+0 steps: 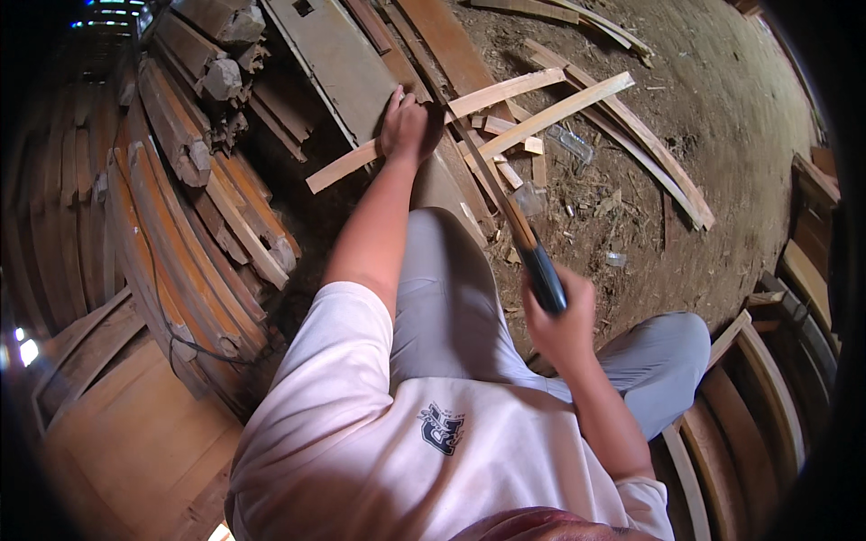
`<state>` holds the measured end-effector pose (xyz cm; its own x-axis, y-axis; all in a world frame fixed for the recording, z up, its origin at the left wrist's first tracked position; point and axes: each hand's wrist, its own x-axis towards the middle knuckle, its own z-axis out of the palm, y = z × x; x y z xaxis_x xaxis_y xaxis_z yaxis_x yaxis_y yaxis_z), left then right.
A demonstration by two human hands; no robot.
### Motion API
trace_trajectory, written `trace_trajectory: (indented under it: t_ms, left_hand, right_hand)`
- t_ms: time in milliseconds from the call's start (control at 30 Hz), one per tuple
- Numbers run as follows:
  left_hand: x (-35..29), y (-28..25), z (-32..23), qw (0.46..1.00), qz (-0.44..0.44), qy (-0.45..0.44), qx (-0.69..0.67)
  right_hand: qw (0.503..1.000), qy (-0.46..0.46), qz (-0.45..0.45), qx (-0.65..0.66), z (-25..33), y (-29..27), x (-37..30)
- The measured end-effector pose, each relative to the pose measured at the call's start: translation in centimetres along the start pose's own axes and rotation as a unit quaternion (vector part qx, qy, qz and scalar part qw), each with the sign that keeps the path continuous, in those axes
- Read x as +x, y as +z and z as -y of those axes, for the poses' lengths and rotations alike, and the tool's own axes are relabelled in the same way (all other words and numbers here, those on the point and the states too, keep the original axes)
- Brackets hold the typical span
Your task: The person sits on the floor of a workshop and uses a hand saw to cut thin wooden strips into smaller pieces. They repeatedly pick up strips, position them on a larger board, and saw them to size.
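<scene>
My left hand (406,131) is closed over a slightly curved, pale wooden strip (345,166), pressing it down across a grey board (343,68). One end of the strip sticks out to the left of the hand, and the other reaches to the right. My right hand (561,316) grips the black handle of a long-bladed hand tool (516,216). Its narrow dark blade slants up and left and crosses the strip just right of my left hand. Whether the blade has teeth cannot be made out.
Another pale strip (564,119) lies over wood offcuts (505,144) at the right. Longer curved strips (645,149) rest on the dirt floor (722,108) beside clear plastic scraps (570,142). Stacked curved timbers (185,261) fill the left; more curved pieces (735,424) stand at the lower right.
</scene>
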<state>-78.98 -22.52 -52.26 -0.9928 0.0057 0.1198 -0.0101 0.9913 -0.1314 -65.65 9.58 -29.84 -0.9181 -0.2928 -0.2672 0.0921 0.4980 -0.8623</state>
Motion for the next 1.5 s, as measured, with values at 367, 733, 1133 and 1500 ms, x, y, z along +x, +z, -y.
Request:
trace_trajectory:
  t_ms: [367, 733, 1133, 1500]
  left_hand:
    - [-0.3, 0.3, -0.5, 0.998, -0.007, -0.021, -0.056]
    - [-0.1, -2.4, 0.9, 0.994, 0.054, 0.080, -0.046]
    - [0.2, -2.2, 0.8, 0.988, 0.043, 0.114, -0.093]
    - [-0.2, -2.0, 0.4, 0.991, 0.073, 0.085, -0.074]
  right_hand:
    - [0.999, 0.050, 0.018, 0.002, -0.3, -3.7, -4.6]
    - [1.000, 0.001, 0.006, -0.018, -0.8, -3.5, -5.8]
    - [1.000, 0.021, 0.003, -0.009, -0.2, -3.8, -5.8]
    - [0.998, -0.010, 0.023, -0.054, -0.7, -4.2, -5.8]
